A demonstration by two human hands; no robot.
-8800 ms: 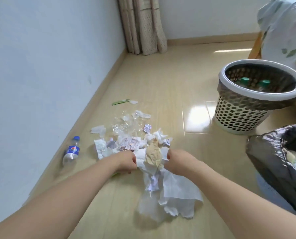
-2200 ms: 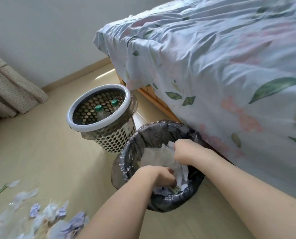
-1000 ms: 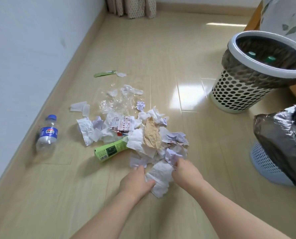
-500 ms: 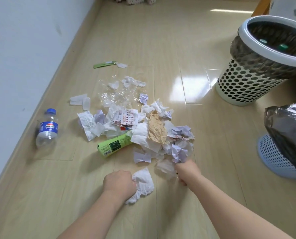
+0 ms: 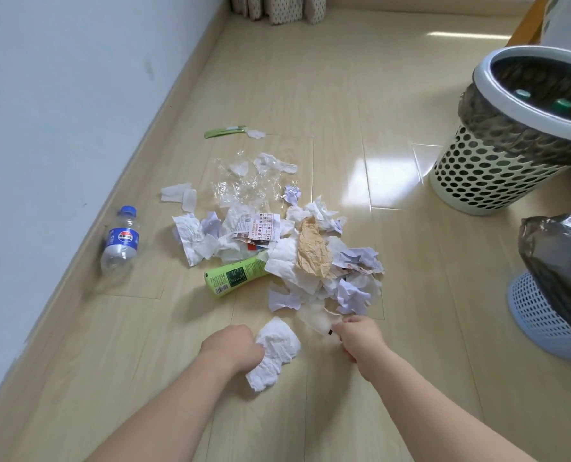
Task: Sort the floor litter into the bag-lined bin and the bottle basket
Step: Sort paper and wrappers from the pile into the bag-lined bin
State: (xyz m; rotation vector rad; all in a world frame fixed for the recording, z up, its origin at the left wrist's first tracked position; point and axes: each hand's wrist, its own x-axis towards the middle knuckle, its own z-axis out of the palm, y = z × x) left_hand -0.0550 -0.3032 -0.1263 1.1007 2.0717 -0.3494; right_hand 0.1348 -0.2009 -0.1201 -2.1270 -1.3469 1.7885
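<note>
The left hand [image 5: 232,345] has its grip curled round a crumpled white tissue [image 5: 274,353] on the floor; the right hand [image 5: 360,335] pinches a thin scrap [image 5: 317,320] at the near edge of the litter pile [image 5: 297,258]; the green bottle [image 5: 235,282] bears a barcode, its print unreadable; the clear bottle [image 5: 120,243] wears a blue Pepsi-style label.
</note>
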